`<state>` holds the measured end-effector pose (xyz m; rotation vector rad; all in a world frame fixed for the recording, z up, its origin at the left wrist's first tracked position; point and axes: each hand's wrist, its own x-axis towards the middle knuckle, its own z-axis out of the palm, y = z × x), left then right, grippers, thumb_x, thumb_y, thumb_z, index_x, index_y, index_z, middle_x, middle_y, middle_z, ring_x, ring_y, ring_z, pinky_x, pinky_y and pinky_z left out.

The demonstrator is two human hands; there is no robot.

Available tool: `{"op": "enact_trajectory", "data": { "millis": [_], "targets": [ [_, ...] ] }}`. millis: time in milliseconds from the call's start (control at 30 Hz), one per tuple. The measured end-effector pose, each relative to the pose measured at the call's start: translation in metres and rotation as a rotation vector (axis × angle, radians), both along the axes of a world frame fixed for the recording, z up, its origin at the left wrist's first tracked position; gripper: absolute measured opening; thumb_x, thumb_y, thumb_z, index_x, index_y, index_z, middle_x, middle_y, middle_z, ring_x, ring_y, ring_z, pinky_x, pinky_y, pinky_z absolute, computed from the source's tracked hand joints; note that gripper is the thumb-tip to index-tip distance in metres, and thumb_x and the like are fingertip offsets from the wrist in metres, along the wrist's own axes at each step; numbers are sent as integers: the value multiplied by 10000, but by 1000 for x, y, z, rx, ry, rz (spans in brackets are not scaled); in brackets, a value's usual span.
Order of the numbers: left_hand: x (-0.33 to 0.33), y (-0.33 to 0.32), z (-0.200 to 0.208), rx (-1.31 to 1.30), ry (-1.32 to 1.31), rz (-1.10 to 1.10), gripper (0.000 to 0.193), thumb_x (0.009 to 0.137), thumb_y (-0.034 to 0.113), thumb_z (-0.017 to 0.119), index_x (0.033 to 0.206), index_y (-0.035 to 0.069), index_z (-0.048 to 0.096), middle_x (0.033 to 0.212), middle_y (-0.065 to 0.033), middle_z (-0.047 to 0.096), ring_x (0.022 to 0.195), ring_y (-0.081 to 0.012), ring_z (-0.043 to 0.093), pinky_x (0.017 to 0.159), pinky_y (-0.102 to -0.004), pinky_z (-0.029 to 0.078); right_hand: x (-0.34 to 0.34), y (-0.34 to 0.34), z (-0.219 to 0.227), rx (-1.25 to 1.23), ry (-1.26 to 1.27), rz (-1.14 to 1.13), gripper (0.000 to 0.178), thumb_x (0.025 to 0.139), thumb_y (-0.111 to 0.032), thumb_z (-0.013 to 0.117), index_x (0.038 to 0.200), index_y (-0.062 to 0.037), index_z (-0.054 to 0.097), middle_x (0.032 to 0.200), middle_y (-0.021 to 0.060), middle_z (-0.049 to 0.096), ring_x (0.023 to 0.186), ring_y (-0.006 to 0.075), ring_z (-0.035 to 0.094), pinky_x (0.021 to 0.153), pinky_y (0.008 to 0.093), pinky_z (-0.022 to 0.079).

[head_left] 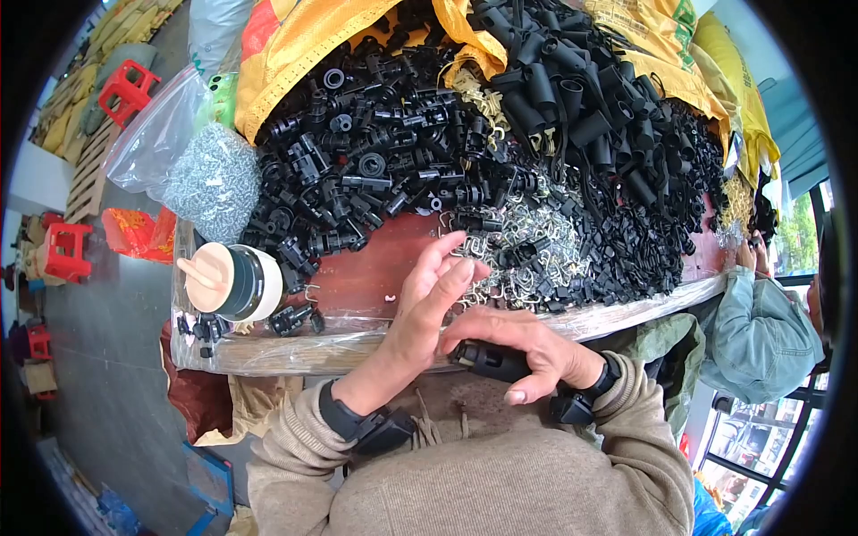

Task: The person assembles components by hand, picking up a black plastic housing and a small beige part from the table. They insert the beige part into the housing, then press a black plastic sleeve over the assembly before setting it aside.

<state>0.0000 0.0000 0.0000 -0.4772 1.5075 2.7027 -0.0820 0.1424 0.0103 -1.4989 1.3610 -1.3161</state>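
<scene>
My right hand (536, 347) is curled round a black plastic cylindrical part (494, 361) with a cut-out, held low in front of my body at the table's near edge. Just to its left, my left hand (427, 308) is raised with its fingers stretched out and holds nothing I can see. Beyond the fingertips lies a heap of small bent metal clips (527, 246). A pile of black cylindrical assemblies (357, 161) spreads to the far left. Black tubes with straps (572, 98) fill the far right, above a mound of small black pieces (626, 241).
A cream and dark lidded cup (234, 282) stands at the table's left edge, in front of a bag of small silvery parts (214, 174). Yellow woven sacks (304, 49) border the far side. A person in a blue-green jacket (755, 330) works at the right. Red stools (67, 250) stand at the left.
</scene>
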Motion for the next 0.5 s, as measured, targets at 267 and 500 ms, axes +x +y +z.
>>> {"op": "enact_trajectory", "data": {
  "millis": [267,500],
  "targets": [
    [-4,6,7,54,103,26,627,815,459,415,1265,43,283,1050,-82,494,1014,-130,445,927,-275,283,6,1,-1,23,-47,6,691,694,-527,579,1103,18,461,1015,144,539,937,282,539,828,364,420],
    [-3,4,5,109,96,84,586,836,434,388,1244,22,305,1022,-91,506,992,-132,459,914,-275,304,10,-2,-1,26,-47,-21,758,681,-574,579,1127,23,440,1014,142,530,939,279,531,828,360,413]
  ]
}}
